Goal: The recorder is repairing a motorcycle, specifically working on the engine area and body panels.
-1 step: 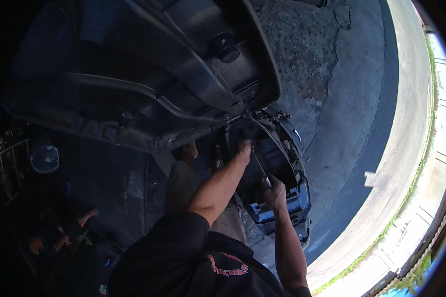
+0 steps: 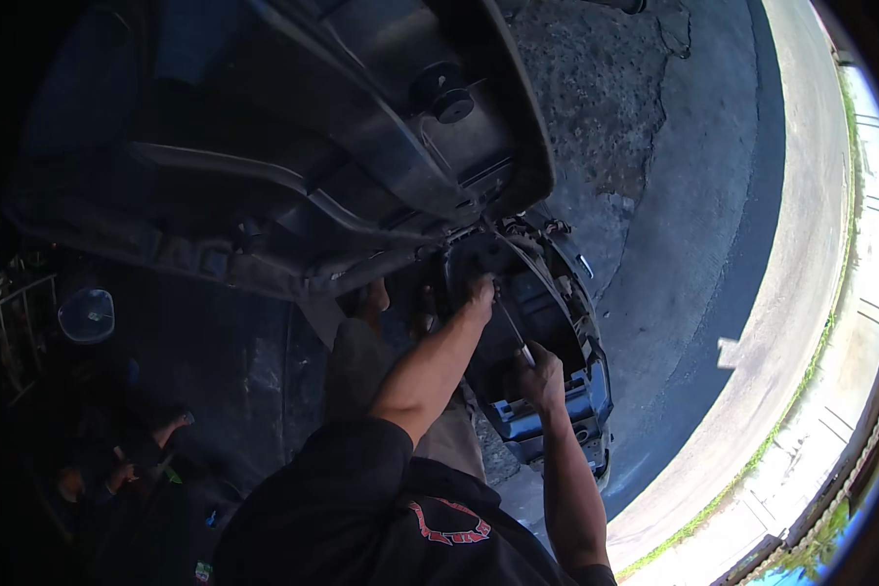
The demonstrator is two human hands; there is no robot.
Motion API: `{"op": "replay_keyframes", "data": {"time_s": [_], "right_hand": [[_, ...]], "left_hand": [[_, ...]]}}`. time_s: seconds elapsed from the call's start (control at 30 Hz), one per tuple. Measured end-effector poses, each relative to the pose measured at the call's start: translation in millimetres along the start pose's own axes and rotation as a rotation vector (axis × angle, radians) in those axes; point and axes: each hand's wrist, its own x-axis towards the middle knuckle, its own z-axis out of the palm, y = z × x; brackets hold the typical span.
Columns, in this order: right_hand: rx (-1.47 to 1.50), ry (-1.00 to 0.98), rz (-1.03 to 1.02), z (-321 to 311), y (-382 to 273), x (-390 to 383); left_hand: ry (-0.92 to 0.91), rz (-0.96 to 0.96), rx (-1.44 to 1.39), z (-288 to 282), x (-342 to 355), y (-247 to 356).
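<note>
My right hand (image 2: 542, 379) is closed around the pale handle end of a long, thin metal-shafted tool (image 2: 511, 324). The shaft slants up and left to my left hand (image 2: 481, 293), whose curled fingers close at its far end; the exact tip is hidden there. Both hands are over a black, curved vehicle part (image 2: 547, 322) with a deep hollow, a ribbed outer edge and a shiny section at its near end. Beyond it to the upper left rises a large dark moulded panel (image 2: 361, 156) with raised ribs and a round black knob-like piece (image 2: 449, 98).
Cracked concrete (image 2: 693, 195) lies to the right, then a sunlit road (image 2: 801, 195) with a grass strip. At far left stands a clear rounded object (image 2: 86, 315) near a metal frame (image 2: 27, 313). Another person's hand (image 2: 122, 477) shows in shadow at lower left.
</note>
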Motion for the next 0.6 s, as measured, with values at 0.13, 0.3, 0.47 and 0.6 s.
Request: {"op": "replay_keyframes", "data": {"time_s": [0.13, 0.3, 0.47, 0.6], "right_hand": [[-0.104, -0.02, -0.02, -3.7, -11.2, 16.8], [-0.21, -0.023, -0.068, -5.2, -24.0, 33.0], [-0.389, -0.033, -0.109, 9.8, -47.0, 49.4], [-0.145, 0.14, -0.254, 19.4, -77.8, 39.3]], "left_hand": [[0.005, -0.082, -0.033, -2.7, 10.8, 2.0], [0.032, 0.018, 0.02, -1.9, 13.4, 4.2], [0.208, 0.322, 0.23, -2.8, -27.8, 15.1], [0.261, 0.891, 0.623, -15.3, -102.8, 23.7]]}}
